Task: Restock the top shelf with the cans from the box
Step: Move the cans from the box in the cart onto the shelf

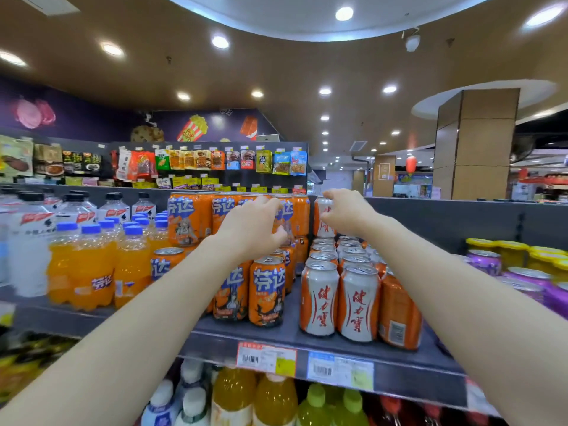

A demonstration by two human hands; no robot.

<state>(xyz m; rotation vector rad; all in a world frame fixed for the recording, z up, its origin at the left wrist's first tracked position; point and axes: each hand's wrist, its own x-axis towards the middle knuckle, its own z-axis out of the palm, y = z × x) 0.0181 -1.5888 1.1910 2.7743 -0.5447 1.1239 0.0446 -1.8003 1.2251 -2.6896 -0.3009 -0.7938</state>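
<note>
Head view: both hands up at the stacked cans

Left hand (256, 224) curls its grip around an orange can (284, 219) in the upper tier of the stack, fingers wrapped over its front. Right hand (345, 210) closes thumb and fingers on a white-and-orange can (323, 221) standing on the back row, just beside the orange stack. Both held cans sit upright on lower cans on the top shelf (292, 336). Orange soda bottles (83, 272) stand to the left, purple cans (485, 261) to the right. No box is in view.
</note>
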